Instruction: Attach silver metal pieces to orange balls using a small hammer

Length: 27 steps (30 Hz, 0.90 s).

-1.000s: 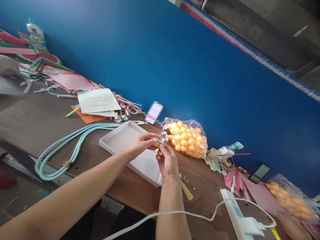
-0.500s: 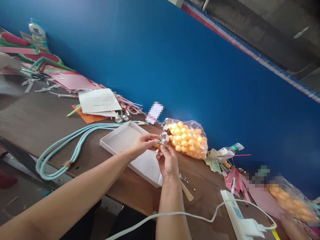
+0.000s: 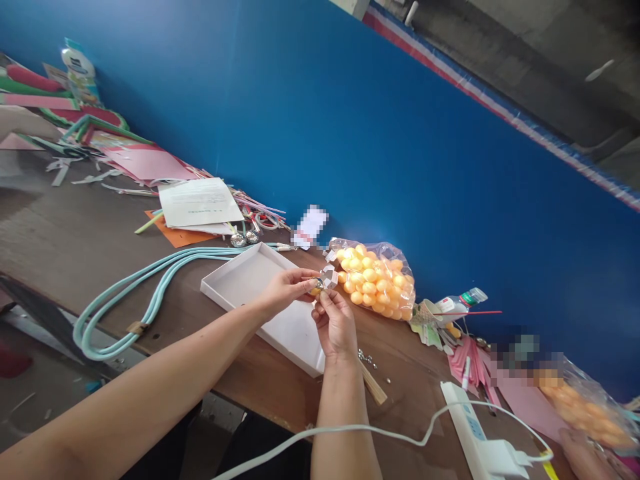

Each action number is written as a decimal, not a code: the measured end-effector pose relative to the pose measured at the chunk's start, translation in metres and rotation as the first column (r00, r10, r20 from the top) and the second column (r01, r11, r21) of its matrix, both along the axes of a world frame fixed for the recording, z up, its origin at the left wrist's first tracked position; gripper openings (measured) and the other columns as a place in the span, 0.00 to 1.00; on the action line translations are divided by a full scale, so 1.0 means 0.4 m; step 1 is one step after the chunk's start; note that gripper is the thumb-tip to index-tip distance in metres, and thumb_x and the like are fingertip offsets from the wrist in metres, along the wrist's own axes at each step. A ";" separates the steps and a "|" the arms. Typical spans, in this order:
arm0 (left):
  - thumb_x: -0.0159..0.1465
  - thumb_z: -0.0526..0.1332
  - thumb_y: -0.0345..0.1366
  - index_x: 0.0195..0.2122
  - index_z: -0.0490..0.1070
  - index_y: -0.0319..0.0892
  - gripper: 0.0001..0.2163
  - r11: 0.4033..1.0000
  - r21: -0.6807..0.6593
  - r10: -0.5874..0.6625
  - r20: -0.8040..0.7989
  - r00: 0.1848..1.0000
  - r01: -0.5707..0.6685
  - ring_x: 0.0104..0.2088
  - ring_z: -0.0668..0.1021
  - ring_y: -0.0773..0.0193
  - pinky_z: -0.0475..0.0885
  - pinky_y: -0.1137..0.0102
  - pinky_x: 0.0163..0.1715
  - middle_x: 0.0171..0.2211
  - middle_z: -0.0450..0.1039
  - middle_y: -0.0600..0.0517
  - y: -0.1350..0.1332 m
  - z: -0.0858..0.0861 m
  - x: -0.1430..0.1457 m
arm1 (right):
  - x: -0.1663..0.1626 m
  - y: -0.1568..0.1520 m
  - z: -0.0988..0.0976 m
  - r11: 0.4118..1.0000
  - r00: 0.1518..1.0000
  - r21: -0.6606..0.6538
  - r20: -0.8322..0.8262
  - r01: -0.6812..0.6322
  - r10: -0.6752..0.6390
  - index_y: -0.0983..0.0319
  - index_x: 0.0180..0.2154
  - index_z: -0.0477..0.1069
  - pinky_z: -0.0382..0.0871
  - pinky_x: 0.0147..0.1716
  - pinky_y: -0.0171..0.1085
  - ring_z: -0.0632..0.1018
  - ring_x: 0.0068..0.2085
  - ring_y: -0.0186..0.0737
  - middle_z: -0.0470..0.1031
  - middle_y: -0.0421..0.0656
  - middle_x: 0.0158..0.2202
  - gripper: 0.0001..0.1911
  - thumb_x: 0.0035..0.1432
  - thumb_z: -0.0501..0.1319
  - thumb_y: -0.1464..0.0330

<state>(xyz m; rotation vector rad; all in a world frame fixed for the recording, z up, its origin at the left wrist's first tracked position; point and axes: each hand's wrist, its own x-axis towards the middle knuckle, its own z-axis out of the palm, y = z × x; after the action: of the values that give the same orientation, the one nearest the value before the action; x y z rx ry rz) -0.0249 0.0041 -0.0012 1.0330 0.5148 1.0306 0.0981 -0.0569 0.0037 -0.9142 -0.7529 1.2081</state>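
Note:
A small shiny metal ball [image 3: 317,285] with a yellowish reflection sits between the fingertips of both hands. My left hand [image 3: 287,291] closes on it from the left, thumb on top. From below, my right hand [image 3: 336,325] pinches at its lower edge, fingers curled; anything small within that pinch is hidden. Both hands hover over the right part of a shallow white box lid [image 3: 235,277] lying on the brown table. Just beyond the fingertips lies a bag of orange balls [image 3: 375,280]. Several tiny silver beads [image 3: 367,359] are scattered right of my right wrist.
Looped light-blue cords [image 3: 160,293] and two silver balls [image 3: 245,238] lie left of the lid. Papers [image 3: 200,202] are piled farther left. A white power strip [image 3: 465,427] and its cable [image 3: 380,430] cross the front right. A blue panel [image 3: 310,120] stands behind the table.
Both hands keep almost the same place and hold on the metal ball. The fingers shift only slightly, and slightly more of the ball shows.

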 end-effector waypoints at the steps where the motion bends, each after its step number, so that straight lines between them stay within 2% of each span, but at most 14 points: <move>1: 0.50 0.70 0.44 0.43 0.75 0.37 0.22 1.000 -0.002 0.000 0.000 1.000 0.000 0.35 0.79 0.62 0.75 0.63 0.41 0.37 0.78 0.46 0.000 0.000 0.000 | 0.000 0.000 0.000 1.000 1.000 0.002 0.001 0.000 0.000 0.62 0.28 0.72 0.64 0.20 0.26 0.64 0.22 0.25 0.64 0.33 0.20 0.09 0.45 0.70 0.68; 27: 0.51 0.69 0.45 0.44 0.75 0.37 0.22 1.000 -0.008 -0.009 0.026 1.000 0.009 0.34 0.78 0.62 0.75 0.64 0.39 0.36 0.77 0.46 -0.003 0.002 -0.001 | -0.003 0.001 0.002 1.000 0.999 0.010 -0.027 -0.017 0.017 0.62 0.29 0.72 0.63 0.20 0.26 0.63 0.22 0.25 0.66 0.34 0.23 0.09 0.46 0.70 0.67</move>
<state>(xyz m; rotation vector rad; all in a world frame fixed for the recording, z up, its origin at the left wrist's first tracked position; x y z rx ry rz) -0.0255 0.0030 -0.0004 1.0125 0.4925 1.0321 0.0969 -0.0566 0.0045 -0.8829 -0.7457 1.2286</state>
